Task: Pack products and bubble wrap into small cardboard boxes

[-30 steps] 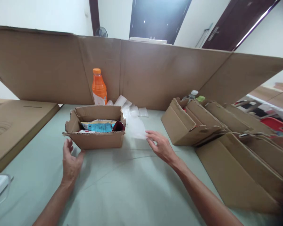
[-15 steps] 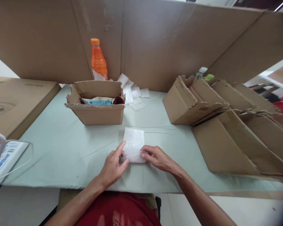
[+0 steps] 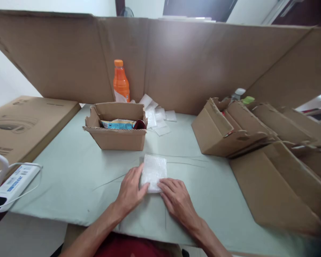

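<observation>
A white, square bubble-wrap pouch (image 3: 154, 170) lies flat on the pale green tablecloth in front of me. My left hand (image 3: 130, 187) holds its left side, fingers along the edge and thumb at the near corner. At the near right corner my right hand (image 3: 175, 194) rests with fingers stretched out, their tips touching the wrap. Beyond the pouch, slightly left, stands an open cardboard box (image 3: 121, 140) with a blue packet (image 3: 119, 124) inside. Several similar flat white bubble-wrap pieces (image 3: 160, 119) are heaped behind that box's right side.
An orange bottle (image 3: 121, 84) stands behind the box, before a tall cardboard screen (image 3: 187, 67). Divided cardboard boxes (image 3: 273, 182) fill the right side, with bottle caps showing. At left are a large flat carton (image 3: 29, 125) and a white power strip (image 3: 16, 184) with cables.
The near part of the bubble wrap now lies flatter. My right hand has gone from curled at the near edge to stretched out on the corner. The camera view has tilted up.
</observation>
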The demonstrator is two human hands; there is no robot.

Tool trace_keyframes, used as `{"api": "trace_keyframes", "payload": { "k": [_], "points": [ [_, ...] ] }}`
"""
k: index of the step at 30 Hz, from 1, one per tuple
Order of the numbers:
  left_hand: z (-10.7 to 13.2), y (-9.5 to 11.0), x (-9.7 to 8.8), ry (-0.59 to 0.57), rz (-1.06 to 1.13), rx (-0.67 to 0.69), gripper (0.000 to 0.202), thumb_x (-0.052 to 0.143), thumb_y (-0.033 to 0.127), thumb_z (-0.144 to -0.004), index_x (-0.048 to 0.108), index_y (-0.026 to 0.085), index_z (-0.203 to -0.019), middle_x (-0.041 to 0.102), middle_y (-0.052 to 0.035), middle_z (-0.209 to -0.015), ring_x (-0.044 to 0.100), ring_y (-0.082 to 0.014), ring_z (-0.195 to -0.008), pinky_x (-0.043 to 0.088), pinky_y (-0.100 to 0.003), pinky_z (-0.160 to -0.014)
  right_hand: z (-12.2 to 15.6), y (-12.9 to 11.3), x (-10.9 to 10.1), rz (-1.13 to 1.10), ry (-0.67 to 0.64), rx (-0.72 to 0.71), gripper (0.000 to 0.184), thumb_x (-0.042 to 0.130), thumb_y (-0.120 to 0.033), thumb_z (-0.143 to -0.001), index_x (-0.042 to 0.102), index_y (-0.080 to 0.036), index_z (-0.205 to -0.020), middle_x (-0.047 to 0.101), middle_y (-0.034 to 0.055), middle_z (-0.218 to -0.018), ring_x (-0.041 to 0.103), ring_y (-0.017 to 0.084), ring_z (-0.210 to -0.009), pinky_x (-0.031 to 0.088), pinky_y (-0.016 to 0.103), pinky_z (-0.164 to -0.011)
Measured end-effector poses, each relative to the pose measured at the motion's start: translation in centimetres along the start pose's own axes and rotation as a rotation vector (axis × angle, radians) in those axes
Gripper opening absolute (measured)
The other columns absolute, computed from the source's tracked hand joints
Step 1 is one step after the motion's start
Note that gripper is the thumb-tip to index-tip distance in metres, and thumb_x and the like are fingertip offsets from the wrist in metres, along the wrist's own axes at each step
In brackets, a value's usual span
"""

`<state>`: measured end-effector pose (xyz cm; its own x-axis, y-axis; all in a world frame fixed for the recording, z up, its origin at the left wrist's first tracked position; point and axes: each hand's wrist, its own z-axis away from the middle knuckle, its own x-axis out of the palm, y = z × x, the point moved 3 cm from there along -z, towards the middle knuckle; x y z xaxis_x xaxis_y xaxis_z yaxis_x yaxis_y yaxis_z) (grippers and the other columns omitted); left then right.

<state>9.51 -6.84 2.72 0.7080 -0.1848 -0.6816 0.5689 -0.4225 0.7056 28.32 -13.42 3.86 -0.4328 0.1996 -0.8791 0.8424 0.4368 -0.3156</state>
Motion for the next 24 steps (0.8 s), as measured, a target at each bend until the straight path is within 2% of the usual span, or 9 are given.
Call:
{"api": "trace_keyframes", "payload": {
  "k": [2,4,6,8,12,16,19,21,24],
  "points": [
    [1.2,0.7,-0.5,0.045,-0.027,0.196,0.061,0.059,0.025,-0.087,0.043,0.018,-0.145,0.06,-0.0157,-0.135,0.055,-0.0304,-0.125,0.044,-0.048,-0.105,-0.4,0.6,0.2,-0.095,0.009,0.051,0.027,0.049,-0.015,-0.096,0.067,-0.021,-0.115,0.075,0.0096,-0.109,0.07,0.026,-0.097,0.054,0.043,-0.083],
    [2.2,1.0,-0.7,-0.002,-0.021,0.281,0.059,0.055,0.019,-0.089,0.042,0.02,-0.146,0.065,-0.0133,-0.126,0.059,-0.0282,-0.117,0.046,-0.047,-0.101,-0.5,0.8,0.1,-0.225,-0.042,0.139,0.026,0.05,-0.021,-0.098,0.067,-0.022,-0.117,0.076,0.0078,-0.108,0.071,0.024,-0.096,0.055,0.04,-0.084],
    [2.3,0.9,-1.0,-0.029,0.001,0.238,0.056,0.049,0.015,-0.091,0.042,0.021,-0.146,0.071,-0.0097,-0.109,0.065,-0.0245,-0.101,0.05,-0.043,-0.093,-0.5,0.9,0.1,-0.349,-0.155,0.256,0.026,0.053,-0.028,-0.098,0.068,-0.023,-0.118,0.077,0.0059,-0.108,0.072,0.023,-0.091,0.057,0.036,-0.079],
    [1.7,0.4,-1.0,-0.029,-0.005,0.149,0.053,0.049,0.016,-0.091,0.044,0.019,-0.144,0.072,-0.0087,-0.103,0.066,-0.0236,-0.093,0.052,-0.041,-0.087,-0.8,1.0,0.1,-0.376,-0.199,0.343,0.027,0.054,-0.032,-0.097,0.069,-0.023,-0.118,0.077,0.0059,-0.109,0.072,0.023,-0.09,0.058,0.035,-0.075],
    [-0.6,-0.7,0.0,-0.001,-0.128,0.049,0.046,0.053,0.019,-0.089,0.053,0.016,-0.136,0.073,-0.011,-0.104,0.066,-0.0258,-0.091,0.052,-0.041,-0.084,-2.4,2.4,0.4,-0.104,-0.057,0.315,0.032,0.053,-0.036,-0.097,0.068,-0.021,-0.12,0.069,0.0134,-0.126,0.064,0.03,-0.114,0.051,0.047,-0.093],
    [-1.6,-1.2,0.7,0.055,-0.2,0.011,0.039,0.051,0.02,-0.091,0.058,0.018,-0.129,0.07,-0.0125,-0.111,0.064,-0.0284,-0.101,0.049,-0.044,-0.09,-3.5,3.9,1.8,0.018,-0.085,0.299,0.037,0.051,-0.038,-0.098,0.063,-0.018,-0.125,0.06,0.018,-0.139,0.056,0.033,-0.125,0.046,0.051,-0.099],
    [-1.2,-1.4,0.3,0.11,-0.157,-0.016,0.047,0.054,0.022,-0.088,0.053,0.016,-0.135,0.064,-0.0152,-0.122,0.059,-0.0313,-0.113,0.047,-0.048,-0.097,-3.5,3.7,2.3,-0.084,-0.064,0.231,0.025,0.053,-0.037,-0.096,0.065,-0.019,-0.109,0.06,0.0163,-0.138,0.054,0.033,-0.128,0.045,0.052,-0.102],
    [-0.7,-1.5,-0.2,0.097,-0.053,-0.032,0.061,0.057,0.022,-0.084,0.045,0.015,-0.143,0.06,-0.0166,-0.13,0.056,-0.0321,-0.12,0.044,-0.049,-0.102,-3.0,3.1,2.0,-0.209,-0.033,0.196,0.015,0.055,-0.034,-0.094,0.062,-0.021,-0.099,0.065,0.0139,-0.132,0.058,0.031,-0.124,0.048,0.05,-0.1],
    [0.0,-1.4,-0.4,-0.071,0.174,-0.09,0.076,0.056,0.018,-0.08,0.033,0.015,-0.152,0.066,-0.0112,-0.113,0.062,-0.0251,-0.102,0.05,-0.04,-0.091,-1.9,2.5,1.0,-0.366,-0.048,0.232,0.009,0.056,-0.031,-0.093,0.06,-0.024,-0.095,0.071,0.0093,-0.115,0.068,0.026,-0.105,0.055,0.041,-0.088]
  ]
}}
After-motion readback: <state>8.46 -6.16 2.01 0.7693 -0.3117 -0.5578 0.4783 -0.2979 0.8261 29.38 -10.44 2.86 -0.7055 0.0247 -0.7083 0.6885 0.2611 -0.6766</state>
